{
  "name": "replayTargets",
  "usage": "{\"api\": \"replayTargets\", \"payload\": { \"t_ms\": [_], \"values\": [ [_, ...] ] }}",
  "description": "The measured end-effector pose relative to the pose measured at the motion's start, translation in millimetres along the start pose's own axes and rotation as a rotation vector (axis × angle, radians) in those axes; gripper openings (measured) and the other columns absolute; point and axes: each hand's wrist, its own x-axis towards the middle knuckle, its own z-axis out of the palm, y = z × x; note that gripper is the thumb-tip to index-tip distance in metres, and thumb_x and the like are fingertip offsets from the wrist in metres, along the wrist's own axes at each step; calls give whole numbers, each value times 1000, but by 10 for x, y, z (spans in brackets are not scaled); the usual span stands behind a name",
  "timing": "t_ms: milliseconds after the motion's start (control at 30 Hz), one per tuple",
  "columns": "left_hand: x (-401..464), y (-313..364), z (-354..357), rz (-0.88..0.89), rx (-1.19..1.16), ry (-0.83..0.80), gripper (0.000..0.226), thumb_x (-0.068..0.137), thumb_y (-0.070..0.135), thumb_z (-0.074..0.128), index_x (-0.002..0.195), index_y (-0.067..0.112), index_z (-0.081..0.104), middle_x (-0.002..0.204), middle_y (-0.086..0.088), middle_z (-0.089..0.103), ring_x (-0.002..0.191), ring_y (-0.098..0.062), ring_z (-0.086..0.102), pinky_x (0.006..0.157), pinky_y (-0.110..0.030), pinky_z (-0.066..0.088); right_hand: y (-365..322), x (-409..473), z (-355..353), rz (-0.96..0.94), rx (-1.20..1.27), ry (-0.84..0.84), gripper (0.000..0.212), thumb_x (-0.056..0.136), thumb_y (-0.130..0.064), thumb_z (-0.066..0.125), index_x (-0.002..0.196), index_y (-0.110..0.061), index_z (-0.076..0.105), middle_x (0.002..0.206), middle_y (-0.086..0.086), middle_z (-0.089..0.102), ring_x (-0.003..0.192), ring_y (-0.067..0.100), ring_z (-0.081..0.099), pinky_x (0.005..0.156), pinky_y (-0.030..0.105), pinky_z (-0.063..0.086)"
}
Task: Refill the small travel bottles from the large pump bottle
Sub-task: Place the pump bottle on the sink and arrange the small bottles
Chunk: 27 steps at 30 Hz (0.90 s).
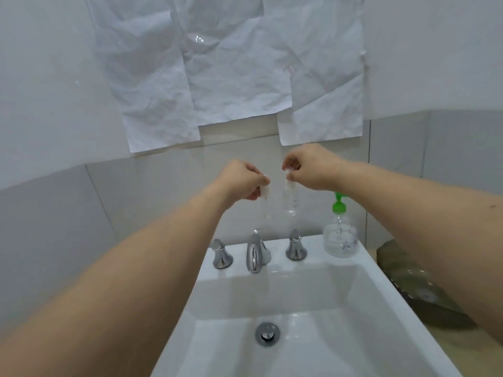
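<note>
Hands: both raised mid-frame over the sink, a narrow gap between them, each pinching something small.

Left hand: fingers curled, pinching the top of a clear travel bottle that hangs straight down below the knuckles; its body is so faint against the wall that I cannot tell how full it is.

Right hand: thumb and fingers pinched on the white cap of a second bottle, which also hangs upright, long axis vertical, with dark marks along its side.

Two bottles: side by side, just apart, not touching; the right one sits a little higher in the frame.

Pump bottle: stands upright on the sink's back ledge at right of centre, green pump head on top, clear liquid inside, its spout partly hidden behind the right forearm.

Key relation: pump bottle lies below and to the right of both hands, directly beneath the right wrist. Right hand is clearly nearer; left would have to cross over.

Likely next: caps look on, so they must come off before an open neck can go under the spout.

Tap: lower centre, below the left bottle, between two handles.

Risk: thin clear bottles held only at the top could swing or slip.
</note>
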Motion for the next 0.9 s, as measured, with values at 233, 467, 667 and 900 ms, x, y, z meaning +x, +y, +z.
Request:
{"api": "replayTargets", "payload": {
  "t_ms": [233, 467, 667, 900],
  "values": [
    [34, 469, 920, 54, -19, -122, 13, 90, 6, 72, 78, 5, 67, 79, -17, 68, 65, -21, 63, 81, -40, 62, 782, -423, -293, 100, -61, -43, 21, 89, -15, 62, 108, -11, 69, 110, 6, 67, 99, 19, 60, 82, 24, 43],
    [79, 680, 1786, 65, -11, -210, 7, 89, 4, 72, 84, 2, 67, 82, -20, 68, 73, -26, 66, 83, -41, 63, 1511, -816, -357, 215, -71, -76, 19, 88, -16, 64, 106, -12, 68, 107, 6, 65, 95, 18, 57, 80, 25, 42],
    [114, 640, 2450, 57, 23, -269, 7, 87, 5, 73, 88, 2, 67, 79, -17, 69, 70, -24, 67, 82, -41, 63, 2049, -1131, -271, 331, -64, -108, 15, 89, -17, 64, 104, -13, 67, 98, 2, 64, 93, 19, 59, 83, 32, 49],
    [126, 461, 3151, 57, 159, -330, 5, 86, 8, 71, 83, 6, 67, 79, -17, 72, 74, -29, 68, 85, -47, 62, 2550, -1447, -23, 400, -105, -194, 7, 87, -18, 65, 88, -23, 60, 84, -4, 59, 78, 13, 55, 65, 25, 40]
  ]
}}
